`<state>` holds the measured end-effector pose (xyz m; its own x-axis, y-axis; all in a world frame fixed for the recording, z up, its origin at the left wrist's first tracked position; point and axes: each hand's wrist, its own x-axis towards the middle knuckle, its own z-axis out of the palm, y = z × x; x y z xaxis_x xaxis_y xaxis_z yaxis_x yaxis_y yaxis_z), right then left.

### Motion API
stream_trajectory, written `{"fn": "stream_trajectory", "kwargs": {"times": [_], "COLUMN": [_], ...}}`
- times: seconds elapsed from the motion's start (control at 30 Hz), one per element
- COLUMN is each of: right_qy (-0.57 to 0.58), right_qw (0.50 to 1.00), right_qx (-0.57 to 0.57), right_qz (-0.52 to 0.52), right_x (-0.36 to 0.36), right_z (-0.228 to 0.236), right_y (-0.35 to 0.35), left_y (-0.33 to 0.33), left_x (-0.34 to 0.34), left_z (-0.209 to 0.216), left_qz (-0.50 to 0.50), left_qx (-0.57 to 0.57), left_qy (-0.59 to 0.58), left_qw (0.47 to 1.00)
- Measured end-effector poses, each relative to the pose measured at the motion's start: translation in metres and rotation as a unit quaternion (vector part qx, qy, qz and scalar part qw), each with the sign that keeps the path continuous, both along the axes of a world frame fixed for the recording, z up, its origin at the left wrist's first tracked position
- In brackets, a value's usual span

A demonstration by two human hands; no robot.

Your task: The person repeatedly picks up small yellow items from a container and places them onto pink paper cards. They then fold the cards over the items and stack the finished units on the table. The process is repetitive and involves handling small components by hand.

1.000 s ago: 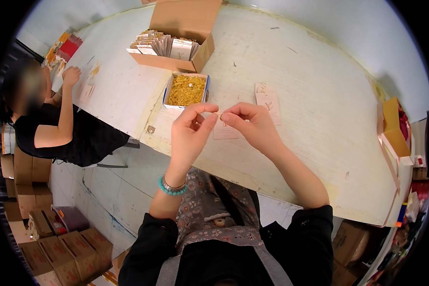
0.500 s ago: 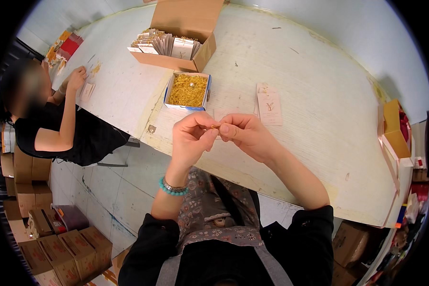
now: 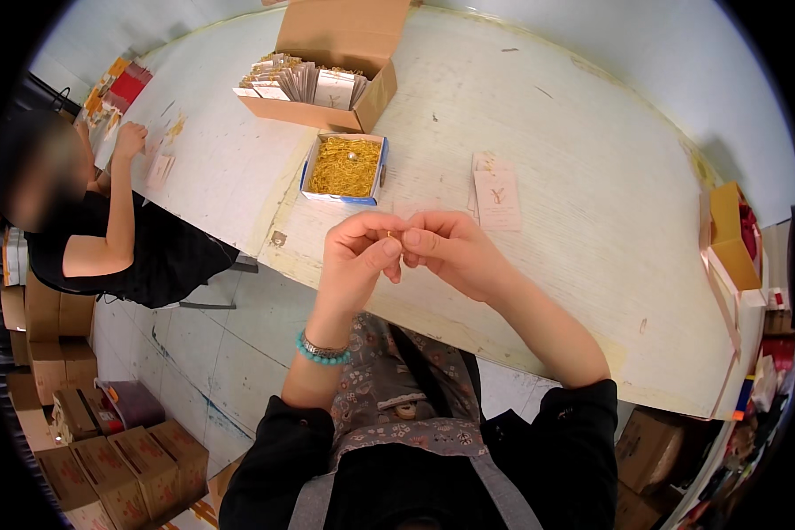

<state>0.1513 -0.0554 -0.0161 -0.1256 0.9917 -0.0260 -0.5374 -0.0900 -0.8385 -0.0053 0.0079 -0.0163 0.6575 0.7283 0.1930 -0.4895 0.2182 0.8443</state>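
Note:
Over the table's near edge, my left hand and my right hand meet fingertip to fingertip, both closed in a pinch. A tiny gold-coloured piece shows between them; its exact kind is too small to make out, and the fingers cover most of it. Just beyond my left hand stands a shallow blue-and-white box full of thin gold-coloured pieces, with a small silvery ball on top. Beyond my right hand lie several pale printed cards, overlapping in a loose pile.
An open cardboard box of packed cards stands at the back of the white table. On the left a co-worker sits with hands over the table. Another carton is at the right edge; stacked cartons stand on the floor.
My left thumb and fingers have shifted slightly around the gold-coloured piece, and more of it shows. The co-worker's hand has moved a little to the left.

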Motion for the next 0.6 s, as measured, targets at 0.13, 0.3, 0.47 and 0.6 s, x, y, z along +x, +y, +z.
{"fn": "stream_trajectory", "kwargs": {"times": [0.13,0.3,0.47,0.6], "right_qy": [-0.148,-0.283,-0.433,-0.473], "right_qw": [0.987,0.952,0.881,0.845], "right_qx": [-0.045,-0.029,-0.002,-0.052], "right_qz": [-0.045,-0.111,-0.188,-0.244], "right_x": [0.002,0.008,0.018,0.033], "right_z": [0.008,0.022,0.012,0.001], "right_y": [0.002,0.002,0.007,0.016], "left_y": [0.008,0.01,0.007,0.006], "left_x": [-0.007,-0.002,0.009,0.019], "left_z": [-0.001,0.008,0.0,-0.019], "left_qz": [0.041,0.101,0.153,0.248], "left_qx": [0.011,0.111,0.315,0.418], "left_qy": [0.082,0.275,0.348,0.539], "left_qw": [0.996,0.95,0.869,0.688]}}
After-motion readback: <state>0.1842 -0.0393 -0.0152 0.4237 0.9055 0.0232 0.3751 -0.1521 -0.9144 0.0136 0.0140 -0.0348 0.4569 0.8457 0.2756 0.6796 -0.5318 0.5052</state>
